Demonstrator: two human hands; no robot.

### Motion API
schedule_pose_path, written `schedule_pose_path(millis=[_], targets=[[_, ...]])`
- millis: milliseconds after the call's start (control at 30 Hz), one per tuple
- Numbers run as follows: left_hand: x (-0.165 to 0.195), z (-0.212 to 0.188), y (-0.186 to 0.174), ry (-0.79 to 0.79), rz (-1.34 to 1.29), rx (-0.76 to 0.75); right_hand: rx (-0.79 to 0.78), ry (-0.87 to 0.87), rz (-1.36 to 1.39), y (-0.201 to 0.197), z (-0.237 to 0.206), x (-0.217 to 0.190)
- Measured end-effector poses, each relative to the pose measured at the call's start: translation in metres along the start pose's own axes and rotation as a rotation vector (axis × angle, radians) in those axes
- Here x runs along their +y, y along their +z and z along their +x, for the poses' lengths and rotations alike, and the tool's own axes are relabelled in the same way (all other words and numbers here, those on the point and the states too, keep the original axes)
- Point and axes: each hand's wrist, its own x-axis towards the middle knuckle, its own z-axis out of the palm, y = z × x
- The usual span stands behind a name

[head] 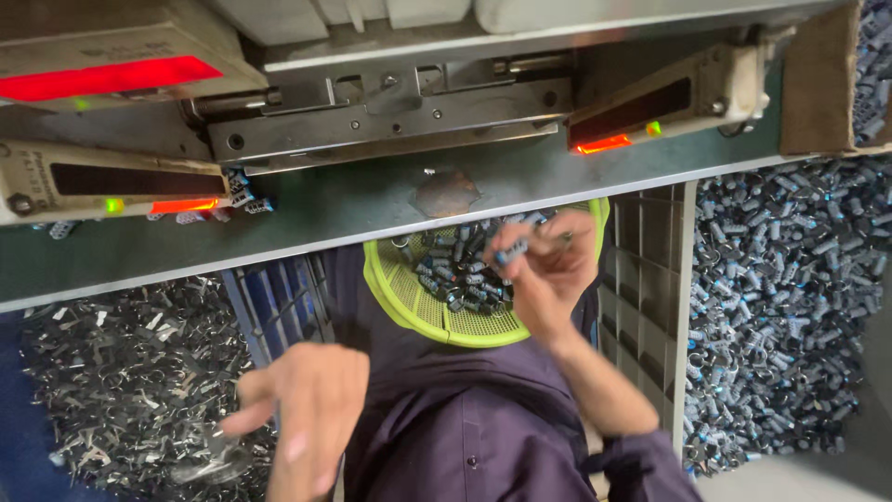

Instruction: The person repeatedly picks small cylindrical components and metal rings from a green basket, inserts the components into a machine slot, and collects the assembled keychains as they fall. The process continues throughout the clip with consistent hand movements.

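So the right hand (544,270) is up over a yellow-green mesh basket (409,302) that sits in the person's lap, just under the edge of the green workbench (353,209). The fingers are pinched shut around a small blue-and-grey cylinder part (513,251), held right above the heap of the same little parts (460,270) inside the basket. The left hand (302,409) is lower down, close to the camera and blurry, palm down with fingers loosely spread, not gripping anything as far as I can see; its fingertips hang over a big pile of grey metal clips (121,381) on the left side. On the right there's a huge heap of loose blue and grey cylinders (790,307), beside a grey plastic crate (646,288). A blue crate (279,302) shows between the clips and the person's dark purple shirt (465,418). Up on the bench there's a metal fixture (390,112) with a light-barrier box on each side glowing red (650,107), and a few stray parts lie near the left one (102,181).
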Motion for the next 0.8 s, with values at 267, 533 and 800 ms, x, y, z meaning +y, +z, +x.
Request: schedule_pose_path(millis=[267, 533, 800], targets=[[-0.092, 0.022, -0.027, -0.544, 1.832, 0.356, -0.442, -0.752, -1.189, 0.069, 0.150, -0.013], [-0.130, 0.035, -0.065, -0.841, 1.965, 0.493, -0.502, -0.790, -1.181, 0.068, 0.148, 0.000], [-0.142, 0.050, -0.082, -1.088, 1.811, 0.542, -0.526, -0.704, -1.362, 0.079, 0.147, 0.003]])
